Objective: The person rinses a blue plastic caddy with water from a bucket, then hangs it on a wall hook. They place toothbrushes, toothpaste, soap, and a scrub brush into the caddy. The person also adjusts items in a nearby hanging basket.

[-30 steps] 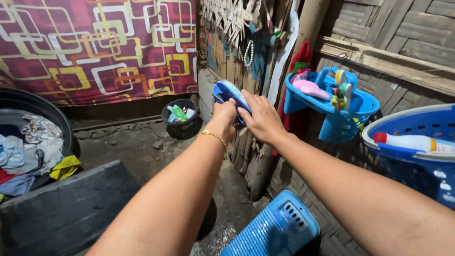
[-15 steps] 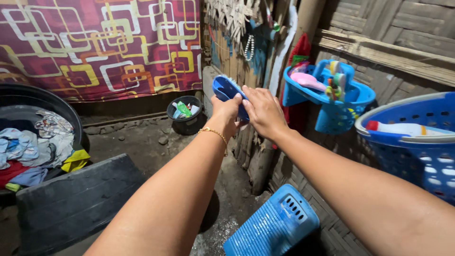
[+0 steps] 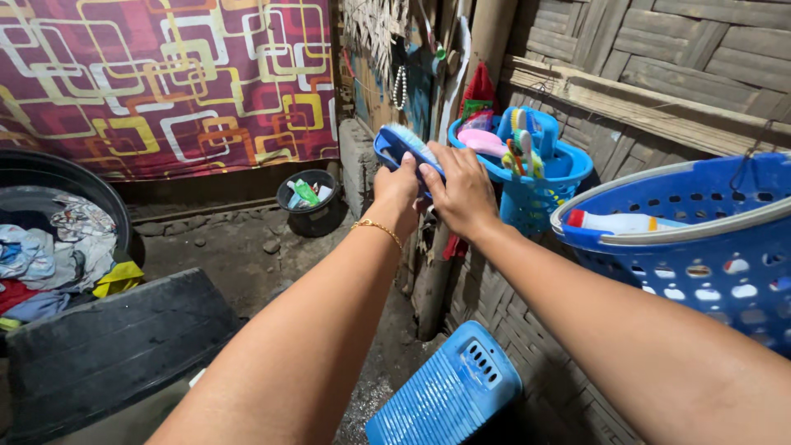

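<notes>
Both of my hands hold a blue scrub brush (image 3: 398, 146) with pale bristles, raised in front of the woven wall. My left hand (image 3: 396, 196), with a gold bracelet on its wrist, grips the brush from below. My right hand (image 3: 460, 189) lies over its right side, fingers on the bristles. Just right of the brush hangs a small blue caddy (image 3: 540, 177) with toothbrushes and a pink item in it.
A large blue perforated basket (image 3: 700, 239) with a white bottle hangs at right. A blue washboard (image 3: 449, 395) leans below. A black basin of clothes (image 3: 49, 247) sits at left, a black slab (image 3: 107, 346) before it, a small black bucket (image 3: 306, 202) by the patterned curtain.
The view has shifted so the basket and caddy look closer and further left. The brush has tilted, showing its bristles again. Both hands stay on it.
</notes>
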